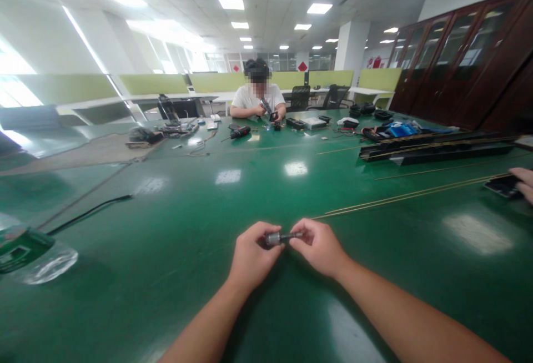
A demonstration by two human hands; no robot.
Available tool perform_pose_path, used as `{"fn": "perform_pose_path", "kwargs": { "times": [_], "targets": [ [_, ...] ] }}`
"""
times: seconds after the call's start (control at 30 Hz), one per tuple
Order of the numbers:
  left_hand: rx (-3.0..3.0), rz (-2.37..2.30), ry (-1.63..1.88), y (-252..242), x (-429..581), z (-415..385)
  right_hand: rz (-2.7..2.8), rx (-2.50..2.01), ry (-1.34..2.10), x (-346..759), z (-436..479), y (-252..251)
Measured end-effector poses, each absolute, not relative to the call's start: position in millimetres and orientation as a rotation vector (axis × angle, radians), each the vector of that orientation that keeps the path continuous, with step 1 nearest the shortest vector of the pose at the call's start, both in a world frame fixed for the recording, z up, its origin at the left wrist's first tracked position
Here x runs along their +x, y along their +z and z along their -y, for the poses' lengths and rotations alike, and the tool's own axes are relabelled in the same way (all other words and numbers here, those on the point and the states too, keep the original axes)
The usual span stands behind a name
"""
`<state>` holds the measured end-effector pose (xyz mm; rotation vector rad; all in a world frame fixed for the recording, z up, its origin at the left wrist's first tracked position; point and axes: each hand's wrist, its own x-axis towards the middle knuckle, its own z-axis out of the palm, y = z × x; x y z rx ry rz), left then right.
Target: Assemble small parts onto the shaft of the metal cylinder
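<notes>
Both my hands meet low over the green table (175,224), just in front of me. Between them is a small metal cylinder with a dark threaded shaft (281,237), lying level. My left hand (252,257) is closed round its silver end. My right hand (318,246) pinches the dark shaft end with thumb and fingers. The part is held a little above the table surface.
A clear plastic bottle (29,252) lies at the left edge beside a black cable (89,213). Thin brass rods (408,193) and long black rails (437,149) lie to the right. Another person's hand (523,182) holds a dark device at far right. A person (258,99) sits across the table among tools.
</notes>
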<state>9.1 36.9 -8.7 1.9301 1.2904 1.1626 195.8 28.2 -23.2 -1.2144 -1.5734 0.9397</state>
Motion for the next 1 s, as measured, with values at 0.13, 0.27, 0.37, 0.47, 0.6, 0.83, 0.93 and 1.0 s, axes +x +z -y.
{"fn": "perform_pose_path", "kwargs": {
  "times": [0.13,0.27,0.37,0.47,0.6,0.83,0.93,1.0],
  "targets": [
    [1.927,-1.29,1.16,-8.8,9.3,-37.8,1.569,-1.209,0.949,195.3,-28.7,-24.5],
    [1.936,-1.291,1.167,-9.6,9.0,-37.5,1.563,-1.223,0.945,195.4,-29.2,-24.5],
    [1.944,-1.288,1.182,-9.3,8.2,-36.7,1.561,-1.228,0.938,195.4,-29.4,-24.2],
    [1.941,-1.287,1.196,-8.5,7.6,-36.3,1.556,-1.23,0.928,195.4,-29.5,-24.1],
    [1.942,-1.296,1.201,-8.0,7.6,-36.7,1.562,-1.235,0.922,195.1,-29.0,-23.9],
    [1.948,-1.289,1.214,-8.6,8.5,-37.5,1.556,-1.252,0.901,195.5,-28.9,-22.2],
    [1.944,-1.299,1.215,-8.3,8.4,-37.1,1.527,-1.273,0.893,196.7,-30.0,-21.7],
    [1.917,-1.326,1.214,-7.9,7.7,-37.4,1.483,-1.261,0.927,197.5,-30.8,-21.8]
  ]
}}
